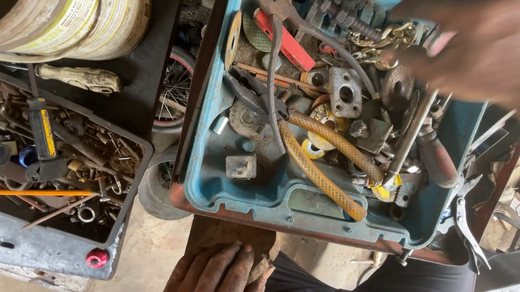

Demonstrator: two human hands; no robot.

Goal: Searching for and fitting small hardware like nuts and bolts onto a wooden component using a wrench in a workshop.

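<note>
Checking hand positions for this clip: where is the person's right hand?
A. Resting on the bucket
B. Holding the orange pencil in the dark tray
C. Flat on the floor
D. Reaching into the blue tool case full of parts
D. The right hand reaches over the far side of the blue tool case, among chain and metal parts, while the left hand rests low near the knee.

Bare, dusty floor [150,260]. On it, at left, sat a grey metal tray [18,239] full of small tools and bolts; a small wheel [157,192] stood beside it. Support under the blue case [265,194] could not be made out.
</note>
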